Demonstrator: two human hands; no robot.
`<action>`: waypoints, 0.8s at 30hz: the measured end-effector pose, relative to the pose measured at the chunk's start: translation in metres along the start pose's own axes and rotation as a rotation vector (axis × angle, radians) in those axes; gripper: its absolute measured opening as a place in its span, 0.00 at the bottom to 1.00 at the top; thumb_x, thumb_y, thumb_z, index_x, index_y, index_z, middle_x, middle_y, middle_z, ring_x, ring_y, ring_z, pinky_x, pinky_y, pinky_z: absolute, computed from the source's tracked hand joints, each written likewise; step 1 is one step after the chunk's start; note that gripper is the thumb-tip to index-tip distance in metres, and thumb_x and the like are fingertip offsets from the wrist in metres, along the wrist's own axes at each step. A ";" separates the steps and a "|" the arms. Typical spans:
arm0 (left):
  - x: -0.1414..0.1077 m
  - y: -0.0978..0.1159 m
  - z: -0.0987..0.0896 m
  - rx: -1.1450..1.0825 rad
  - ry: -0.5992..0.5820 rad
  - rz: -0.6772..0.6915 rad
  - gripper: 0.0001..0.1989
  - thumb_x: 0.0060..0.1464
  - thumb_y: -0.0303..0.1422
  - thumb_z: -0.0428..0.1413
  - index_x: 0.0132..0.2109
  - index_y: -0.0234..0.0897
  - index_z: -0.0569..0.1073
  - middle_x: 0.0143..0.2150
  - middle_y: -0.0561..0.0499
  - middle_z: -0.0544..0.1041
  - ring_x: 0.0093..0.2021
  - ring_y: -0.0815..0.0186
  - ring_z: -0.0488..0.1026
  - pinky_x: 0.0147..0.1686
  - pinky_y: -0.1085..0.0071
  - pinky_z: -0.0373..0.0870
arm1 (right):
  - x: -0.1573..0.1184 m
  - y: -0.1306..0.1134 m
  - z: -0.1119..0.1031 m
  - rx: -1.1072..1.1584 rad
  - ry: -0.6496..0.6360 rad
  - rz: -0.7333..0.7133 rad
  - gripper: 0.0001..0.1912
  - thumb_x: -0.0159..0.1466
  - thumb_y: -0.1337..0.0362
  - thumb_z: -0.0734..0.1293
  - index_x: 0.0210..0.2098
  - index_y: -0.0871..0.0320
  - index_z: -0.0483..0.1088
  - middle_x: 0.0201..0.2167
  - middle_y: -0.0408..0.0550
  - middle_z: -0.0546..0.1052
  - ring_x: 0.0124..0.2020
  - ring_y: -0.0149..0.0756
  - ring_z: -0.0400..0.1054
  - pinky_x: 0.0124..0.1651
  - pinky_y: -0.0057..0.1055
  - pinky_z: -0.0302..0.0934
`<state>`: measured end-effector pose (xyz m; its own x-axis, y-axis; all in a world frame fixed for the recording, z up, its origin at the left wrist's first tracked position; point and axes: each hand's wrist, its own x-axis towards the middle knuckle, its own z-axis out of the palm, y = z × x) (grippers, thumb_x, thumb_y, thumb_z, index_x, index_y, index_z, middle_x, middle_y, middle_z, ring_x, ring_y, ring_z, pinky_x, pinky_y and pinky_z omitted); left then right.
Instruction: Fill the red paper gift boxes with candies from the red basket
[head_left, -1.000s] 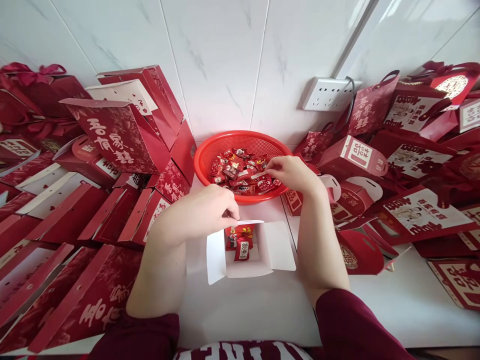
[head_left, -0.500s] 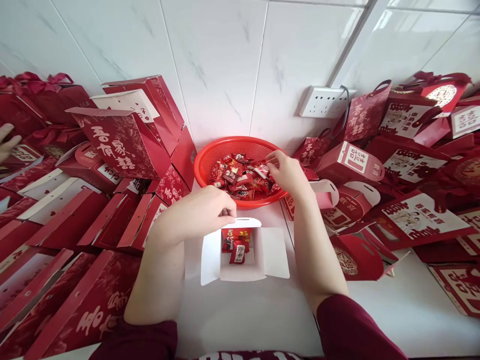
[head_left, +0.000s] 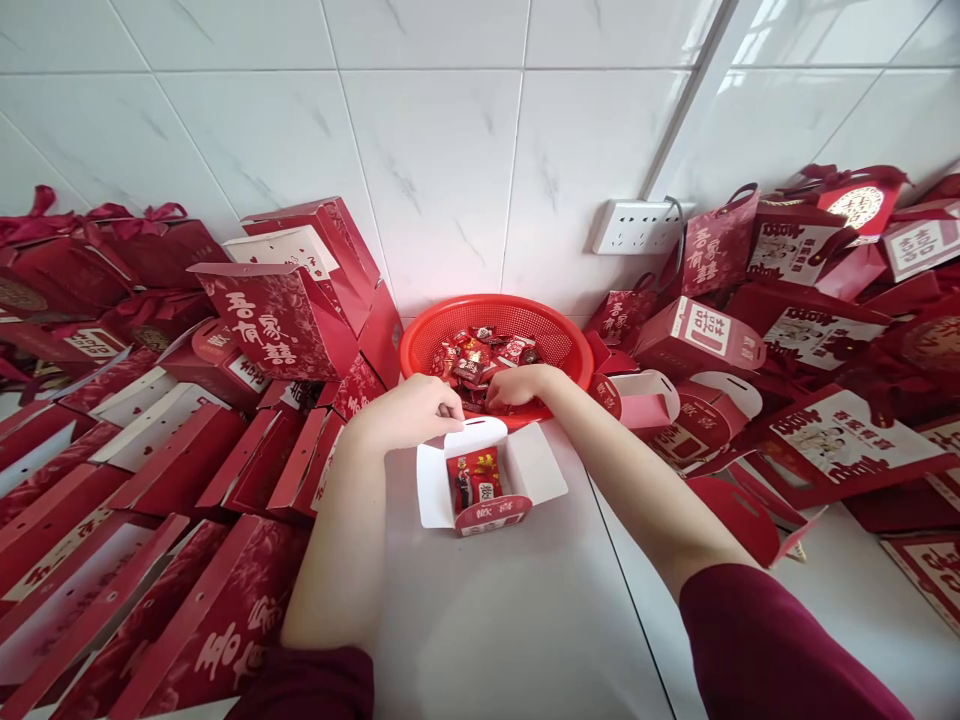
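Note:
An open red-and-white box (head_left: 491,515) stands on the table with its flaps spread and red candy packets (head_left: 474,477) inside. My left hand (head_left: 422,408) is at the box's far flap, thumb and fingers pinched on its edge. Behind the box sits a red perforated basket (head_left: 571,335) holding many wrapped candies (head_left: 472,357). My right hand (head_left: 519,387) reaches down into the near side of the basket, fingers curled among the candies; whatever its fingertips hold is hidden.
Rows of red gift boxes (head_left: 176,440) fill the left side, with taller boxes (head_left: 277,318) by the wall. More decorated boxes and bags (head_left: 832,435) crowd the right. A white power strip (head_left: 637,227) is fixed to the tiled wall.
My right hand has moved left and down, deeper among the candies. The box is tilted so that its near red side shows. The view has shifted. A hand at the left edge is gone.

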<state>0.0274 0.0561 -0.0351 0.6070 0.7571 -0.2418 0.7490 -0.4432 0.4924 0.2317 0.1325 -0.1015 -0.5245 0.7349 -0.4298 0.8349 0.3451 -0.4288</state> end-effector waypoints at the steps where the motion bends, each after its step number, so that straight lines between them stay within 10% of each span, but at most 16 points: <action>1: 0.001 -0.002 0.000 -0.014 0.001 -0.001 0.11 0.54 0.35 0.53 0.33 0.36 0.79 0.34 0.49 0.80 0.33 0.65 0.75 0.29 0.74 0.65 | -0.001 0.001 -0.001 0.016 0.015 -0.010 0.11 0.67 0.60 0.67 0.33 0.61 0.74 0.33 0.45 0.78 0.34 0.32 0.72 0.43 0.35 0.68; 6: 0.006 -0.009 0.004 -0.163 -0.014 -0.039 0.09 0.52 0.34 0.54 0.32 0.36 0.77 0.30 0.49 0.79 0.31 0.64 0.77 0.29 0.74 0.70 | -0.020 0.010 -0.005 0.160 0.211 -0.070 0.13 0.65 0.66 0.65 0.23 0.59 0.74 0.30 0.47 0.79 0.32 0.37 0.71 0.40 0.32 0.64; 16: -0.005 0.007 -0.002 -0.098 0.066 0.050 0.08 0.55 0.33 0.53 0.33 0.38 0.77 0.28 0.53 0.79 0.30 0.66 0.76 0.29 0.73 0.67 | -0.114 0.004 0.017 0.592 0.589 -0.270 0.18 0.69 0.52 0.61 0.38 0.58 0.77 0.40 0.49 0.81 0.43 0.38 0.74 0.48 0.33 0.66; 24: -0.015 0.019 -0.003 0.014 0.169 0.176 0.09 0.56 0.29 0.54 0.32 0.38 0.78 0.29 0.56 0.76 0.29 0.71 0.71 0.28 0.75 0.61 | -0.175 -0.003 0.014 0.522 0.735 -0.296 0.15 0.68 0.53 0.64 0.36 0.54 0.79 0.40 0.47 0.80 0.43 0.40 0.73 0.48 0.34 0.65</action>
<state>0.0321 0.0372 -0.0196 0.6763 0.7365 -0.0097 0.6400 -0.5811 0.5028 0.3186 -0.0058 -0.0364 -0.3183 0.9041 0.2853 0.4114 0.4028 -0.8176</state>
